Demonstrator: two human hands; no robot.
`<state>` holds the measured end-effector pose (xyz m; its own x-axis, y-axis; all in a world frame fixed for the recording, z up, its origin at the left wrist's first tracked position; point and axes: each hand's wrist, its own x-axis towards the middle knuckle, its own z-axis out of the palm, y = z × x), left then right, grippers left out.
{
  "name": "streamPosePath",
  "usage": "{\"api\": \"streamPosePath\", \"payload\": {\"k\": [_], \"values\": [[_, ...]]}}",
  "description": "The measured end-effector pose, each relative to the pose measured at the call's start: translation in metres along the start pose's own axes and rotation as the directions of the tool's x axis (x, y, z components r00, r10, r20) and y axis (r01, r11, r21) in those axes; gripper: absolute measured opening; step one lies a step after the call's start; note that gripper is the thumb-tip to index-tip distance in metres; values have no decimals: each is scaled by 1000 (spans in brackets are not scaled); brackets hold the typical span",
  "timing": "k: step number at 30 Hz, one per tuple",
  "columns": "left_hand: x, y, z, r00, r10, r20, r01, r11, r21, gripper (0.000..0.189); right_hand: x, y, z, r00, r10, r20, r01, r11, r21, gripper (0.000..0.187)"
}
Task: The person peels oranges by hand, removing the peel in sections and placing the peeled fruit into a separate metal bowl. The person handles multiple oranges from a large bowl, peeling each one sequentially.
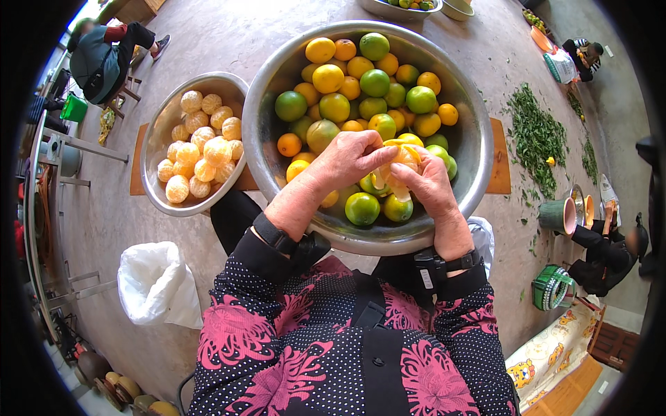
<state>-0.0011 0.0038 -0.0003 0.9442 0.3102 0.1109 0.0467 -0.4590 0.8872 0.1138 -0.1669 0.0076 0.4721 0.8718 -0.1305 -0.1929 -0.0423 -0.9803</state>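
Both hands hold one partly peeled citrus fruit (404,158) above a large metal basin (471,156). My left hand (359,156) grips it from the left, thumb and fingers on the loosened peel. My right hand (429,179) supports its right side, with the thumb on the bared segments. A strip of peel hangs from the fruit's lower side. Below, the basin holds many unpeeled green and orange citrus fruits (328,79). At the left, a smaller metal bowl (151,156) contains several peeled citrus fruits (203,138). Part of the basin's contents is hidden behind my hands.
A wooden board (500,156) lies beneath the vessels. An open white plastic bag (156,286) stands on the floor at left. Leafy cuttings (538,135) cover floor at right. Seated people (99,62) appear left and right, near a green basket (552,287) and a bucket (554,216).
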Motion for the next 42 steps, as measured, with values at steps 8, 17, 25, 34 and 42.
{"api": "streamPosePath", "payload": {"k": [8,17,25,34,42], "values": [[2,-4,5,998,41,-52,-46,995,-91,31,-2,1,-1,999,20,48,-19,1000,-9,52],[4,-5,7,978,134,-158,-130,991,34,26,-1,0,0,1000,-6,-12,7,1000,27,53],[4,-4,10,985,13,-171,-10,1000,15,31,1,-2,0,999,-26,-45,27,999,32,54],[3,-4,9,988,32,-151,-47,994,-97,30,0,-4,-2,1000,-22,2,22,997,72,52],[3,-4,9,983,63,-173,-75,995,-60,28,-1,-3,-3,1000,-16,20,14,994,109,53]]}}
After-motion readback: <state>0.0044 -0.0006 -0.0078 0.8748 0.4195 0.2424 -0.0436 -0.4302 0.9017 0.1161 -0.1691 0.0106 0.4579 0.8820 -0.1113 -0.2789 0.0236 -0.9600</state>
